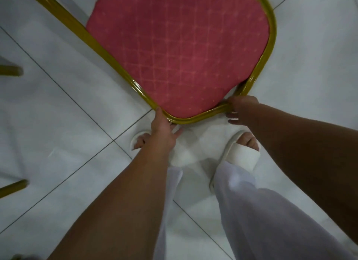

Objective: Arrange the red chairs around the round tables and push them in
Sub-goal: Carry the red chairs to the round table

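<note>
A red chair (pixel 178 52) with a patterned red pad and a shiny gold metal frame fills the upper middle of the head view, seen from above. My left hand (pixel 163 127) grips the near left corner of the gold frame, fingers curled under it. My right hand (pixel 243 108) holds the near right corner of the same frame, thumb on top. Both arms reach forward and down. The chair's legs and any round table are out of view.
Pale tiled floor (pixel 67 124) with dark grout lines lies all around. Two gold legs of another chair (pixel 11 71) poke in at the left edge. My feet in white slippers (pixel 242 153) and white trousers stand just behind the chair.
</note>
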The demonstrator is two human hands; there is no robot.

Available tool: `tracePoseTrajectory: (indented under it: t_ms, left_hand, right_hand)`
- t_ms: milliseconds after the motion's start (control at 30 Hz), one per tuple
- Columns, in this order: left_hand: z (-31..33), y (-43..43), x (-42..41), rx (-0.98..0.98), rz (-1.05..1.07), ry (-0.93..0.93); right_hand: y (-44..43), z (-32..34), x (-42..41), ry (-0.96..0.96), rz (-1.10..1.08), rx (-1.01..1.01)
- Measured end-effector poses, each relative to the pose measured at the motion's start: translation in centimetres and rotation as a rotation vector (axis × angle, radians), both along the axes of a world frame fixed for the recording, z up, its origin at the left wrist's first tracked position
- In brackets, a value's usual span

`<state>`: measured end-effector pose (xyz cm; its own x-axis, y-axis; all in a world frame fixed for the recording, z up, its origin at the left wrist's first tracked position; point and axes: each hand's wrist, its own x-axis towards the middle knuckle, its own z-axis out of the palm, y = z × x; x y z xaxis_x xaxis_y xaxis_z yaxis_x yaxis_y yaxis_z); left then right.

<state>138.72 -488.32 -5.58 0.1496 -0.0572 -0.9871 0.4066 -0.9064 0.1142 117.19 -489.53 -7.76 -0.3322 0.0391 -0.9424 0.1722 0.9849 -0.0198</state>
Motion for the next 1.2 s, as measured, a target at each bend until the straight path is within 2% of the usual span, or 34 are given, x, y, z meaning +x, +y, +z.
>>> tracePoseTrajectory:
  t_ms: [100,200,333,467,600,800,900,967,1100,1200]
  left_hand:
    - [3.4,0.1,0.2,0.03,-0.088,0.016]
    - [10.0,0.8,0.0,0.048,-0.123,0.05]
    - [21.4,2.1,-0.4,0.063,-0.179,0.123]
    - [34.9,1.9,-0.1,0.09,-0.349,0.171]
    - [47.7,0.3,1.8,0.069,-0.466,0.257]
    - [60.7,-1.7,7.2,-0.065,-0.45,0.295]
    - [65.4,-2.4,9.5,-0.137,-0.401,0.229]
    - [68.0,-2.4,10.6,-0.18,-0.347,0.145]
    - [71.6,-1.0,11.0,-0.23,-0.19,0.047]
    - [72.5,0.6,10.2,-0.27,-0.107,0.004]
  right_hand:
    - [0.5,3.2,-0.7,-0.003,-0.087,-0.023]
    - [2.0,9.8,-1.7,0.052,-0.156,-0.063]
    - [3.0,22.7,-2.3,0.141,-0.274,-0.091]
    - [2.8,38.1,-2.3,0.247,-0.285,-0.143]
    - [1.6,52.8,-1.2,0.265,-0.019,-0.339]
    - [-1.7,67.3,3.7,0.448,0.181,-0.595]
    - [-3.5,72.9,6.7,0.62,0.511,-0.879]
    - [-4.8,76.0,8.4,0.629,0.747,-1.01]
    - [-6.6,79.8,9.4,0.558,1.119,-0.878]
    - [-6.8,81.4,9.3,0.665,1.336,-0.87]
